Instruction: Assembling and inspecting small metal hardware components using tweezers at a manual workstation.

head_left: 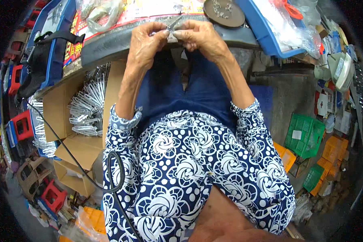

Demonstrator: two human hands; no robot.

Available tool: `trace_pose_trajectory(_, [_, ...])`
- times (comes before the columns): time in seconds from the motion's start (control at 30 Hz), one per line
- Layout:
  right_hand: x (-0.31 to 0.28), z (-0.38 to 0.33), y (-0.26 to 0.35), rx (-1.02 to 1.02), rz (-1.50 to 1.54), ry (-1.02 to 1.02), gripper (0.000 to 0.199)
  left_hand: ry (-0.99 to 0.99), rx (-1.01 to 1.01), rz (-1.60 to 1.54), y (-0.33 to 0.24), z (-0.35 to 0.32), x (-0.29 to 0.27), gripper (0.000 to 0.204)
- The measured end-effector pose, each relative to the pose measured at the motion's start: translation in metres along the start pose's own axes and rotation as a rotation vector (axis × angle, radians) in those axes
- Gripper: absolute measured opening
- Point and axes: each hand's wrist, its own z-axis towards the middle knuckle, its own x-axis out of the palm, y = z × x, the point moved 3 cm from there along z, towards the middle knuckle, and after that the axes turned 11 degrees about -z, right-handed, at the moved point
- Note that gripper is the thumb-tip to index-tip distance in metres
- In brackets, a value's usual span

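Note:
Both of my hands meet over the front edge of the workbench (238, 37). A slim grey metal piece (175, 21) sticks up between my fingertips, slanting away to the right. My left hand (143, 44) is closed, its thumb and fingers pinching this piece near its lower end. Close beside it my right hand (205, 40) is closed too, thumb against the curled fingers; what it grips is mostly hidden. Beyond my right hand stands a round brown dish (234, 20) with small shiny metal parts in it.
Blue trays (266, 38) flank the bench, the right one holding clear plastic bags. A black strap (38, 60) hangs over the left tray (57, 66). Below, a cardboard box (56, 109) holds many wire-like metal pieces (88, 103). Green crates (304, 135) stand at right; a black cable (64, 145) crosses at left.

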Motion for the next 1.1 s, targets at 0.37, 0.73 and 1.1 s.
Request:
trace_pose_trajectory(0.37, [-0.002,-0.005,-0.001,0.063,0.198,0.035,0.019,0.010,-0.054,0.040,-0.006,0.006,0.013,0.009])
trace_pose_trajectory(0.73, [-0.006,-0.011,0.005,0.104,0.542,0.144,0.024,0.023,-0.024,0.025,-0.014,0.002,0.017,0.008])
trace_pose_trajectory(1.1, [0.002,-0.018,0.011,0.043,0.223,-0.013,0.014,0.068,-0.003,0.001,-0.019,-0.010,0.017,0.010])
